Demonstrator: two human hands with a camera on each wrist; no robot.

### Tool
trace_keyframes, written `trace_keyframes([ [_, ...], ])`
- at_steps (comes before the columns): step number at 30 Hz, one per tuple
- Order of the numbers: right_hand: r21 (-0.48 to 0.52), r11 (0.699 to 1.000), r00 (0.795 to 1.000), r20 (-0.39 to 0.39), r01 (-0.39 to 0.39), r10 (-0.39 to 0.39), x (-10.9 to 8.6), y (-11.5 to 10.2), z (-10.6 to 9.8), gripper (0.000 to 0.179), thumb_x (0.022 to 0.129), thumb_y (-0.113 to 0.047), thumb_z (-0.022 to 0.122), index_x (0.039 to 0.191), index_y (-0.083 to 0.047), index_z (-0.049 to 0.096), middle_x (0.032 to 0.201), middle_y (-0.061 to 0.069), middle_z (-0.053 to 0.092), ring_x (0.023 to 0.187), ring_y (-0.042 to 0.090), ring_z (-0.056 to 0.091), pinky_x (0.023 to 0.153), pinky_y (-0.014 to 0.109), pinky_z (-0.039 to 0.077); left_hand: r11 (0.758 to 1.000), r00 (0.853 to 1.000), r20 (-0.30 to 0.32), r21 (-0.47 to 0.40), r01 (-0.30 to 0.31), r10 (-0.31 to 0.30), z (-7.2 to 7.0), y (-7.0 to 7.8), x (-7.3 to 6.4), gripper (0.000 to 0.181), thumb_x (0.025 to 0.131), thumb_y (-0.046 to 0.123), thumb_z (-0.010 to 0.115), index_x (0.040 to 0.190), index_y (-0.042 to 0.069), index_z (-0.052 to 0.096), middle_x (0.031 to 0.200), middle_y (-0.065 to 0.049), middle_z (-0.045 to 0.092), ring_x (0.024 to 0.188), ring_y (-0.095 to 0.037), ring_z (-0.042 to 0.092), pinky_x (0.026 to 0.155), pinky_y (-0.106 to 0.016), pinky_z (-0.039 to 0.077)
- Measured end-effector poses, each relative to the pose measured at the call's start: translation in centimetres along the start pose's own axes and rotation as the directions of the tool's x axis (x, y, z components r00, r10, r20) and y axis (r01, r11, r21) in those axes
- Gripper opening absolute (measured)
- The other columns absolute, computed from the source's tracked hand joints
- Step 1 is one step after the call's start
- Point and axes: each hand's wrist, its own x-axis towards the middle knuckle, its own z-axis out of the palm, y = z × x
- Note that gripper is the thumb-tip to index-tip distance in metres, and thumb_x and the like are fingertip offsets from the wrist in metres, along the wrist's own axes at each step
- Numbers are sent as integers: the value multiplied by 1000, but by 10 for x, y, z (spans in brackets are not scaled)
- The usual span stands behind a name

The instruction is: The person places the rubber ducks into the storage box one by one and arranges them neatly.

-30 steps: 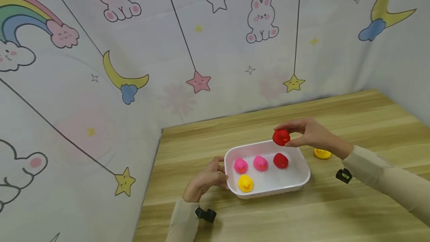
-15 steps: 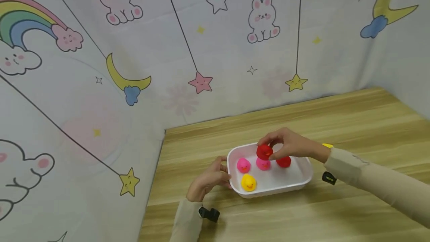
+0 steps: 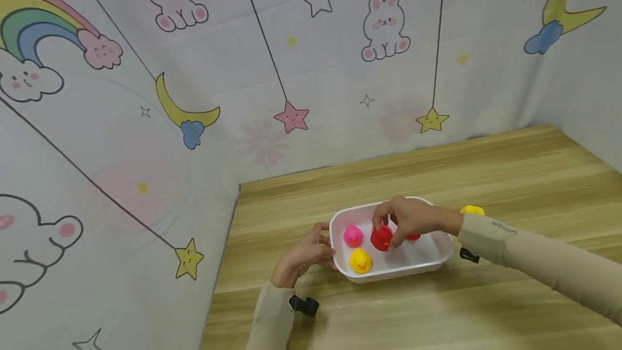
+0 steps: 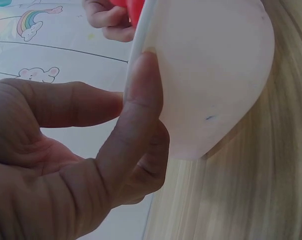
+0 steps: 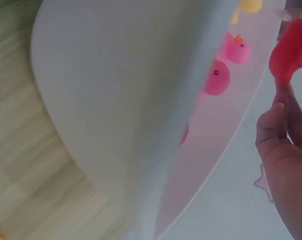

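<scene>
My left hand (image 3: 303, 255) holds the left end of a white plastic tub (image 3: 399, 273), thumb and finger pinching its rim (image 4: 141, 45) in the left wrist view. Over the middle of the tub, my right hand (image 3: 413, 217) grips a red rubber duck (image 3: 381, 238) between thumb and fingers; whether it touches the bottom I cannot tell. A pink duck (image 3: 353, 236) and a yellow duck (image 3: 360, 261) sit at the tub's left end. Another red duck (image 3: 413, 236) is mostly behind my right hand. The right wrist view shows a second pink duck (image 5: 218, 79), hidden from the head view.
Another yellow duck (image 3: 472, 210) lies on the wooden table (image 3: 389, 312) right of the tub, partly behind my right forearm. A white cloth (image 3: 335, 139) printed with rabbits and stars hangs behind and to the left of the table.
My right hand has carried the red duck leftward from the tub's back right edge and down over the second pink duck. My left hand keeps its hold on the rim.
</scene>
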Motion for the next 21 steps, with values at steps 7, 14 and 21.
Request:
trace_keyframes([
  [7, -201, 972, 991, 83, 122, -108, -1, 8, 11, 33, 70, -20, 93, 87, -23, 65, 79, -16, 60, 76, 13, 58, 65, 22, 55, 1000, 1000, -8, 6, 7, -7, 2, 0, -1, 63, 88, -11, 54, 144, -10, 26, 106, -28, 52, 67, -21, 62, 67, -38, 66],
  [14, -303, 929, 972, 168, 211, -166, 3, 9, 21, 32, 71, -16, 92, 83, -22, 63, 78, -17, 57, 74, 6, 54, 68, 18, 54, 1000, 1000, -14, 1, 11, -11, 1, 1, -1, 63, 87, -12, 55, 144, -9, 27, 106, -28, 51, 68, -21, 61, 68, -39, 66],
  [21, -438, 867, 967, 189, 239, -171, 3, 8, 31, 32, 71, -14, 90, 83, -21, 61, 82, -15, 54, 77, 3, 51, 69, 16, 52, 1000, 1000, -6, -1, 5, -5, 1, 0, -1, 63, 87, -11, 55, 144, -8, 28, 110, -29, 51, 69, -22, 62, 71, -44, 66],
])
